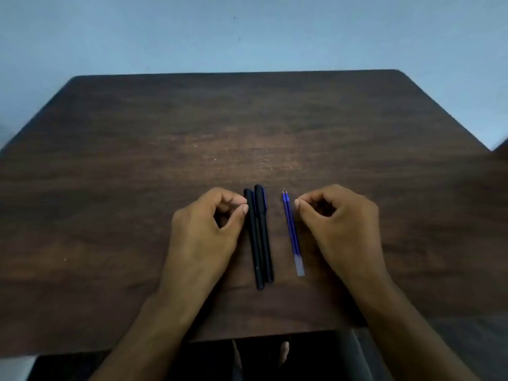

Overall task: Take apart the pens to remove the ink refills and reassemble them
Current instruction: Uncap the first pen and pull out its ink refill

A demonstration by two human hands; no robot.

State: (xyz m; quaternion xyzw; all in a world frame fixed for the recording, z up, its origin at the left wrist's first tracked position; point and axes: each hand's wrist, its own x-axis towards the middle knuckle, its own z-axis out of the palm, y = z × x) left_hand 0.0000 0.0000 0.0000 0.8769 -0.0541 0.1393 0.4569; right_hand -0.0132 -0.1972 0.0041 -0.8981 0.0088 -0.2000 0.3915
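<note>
Lying side by side near the middle of the dark wooden tabletop [165, 127], two black pens [258, 237] touch along their length, capped ends pointing away from the person. Just to their right, apart from them, two blue ink refills [292, 232] lie together, metal tips pointing away and clear ends toward the person.

The left hand [203, 232] rests on the tabletop at the left of the pens. Its fingers are curled, and the tips of thumb and forefinger meet against the cap of the nearer pen; whether they actually pinch it cannot be told. The right hand [341, 229] rests at the right of the refills, fingers likewise curled, thumb and forefinger tips together just beside the upper part of the refills; contact with them cannot be confirmed.

Both forearms cross the near edge of the tabletop. A pale blue wall [247, 34] stands behind the far edge.
</note>
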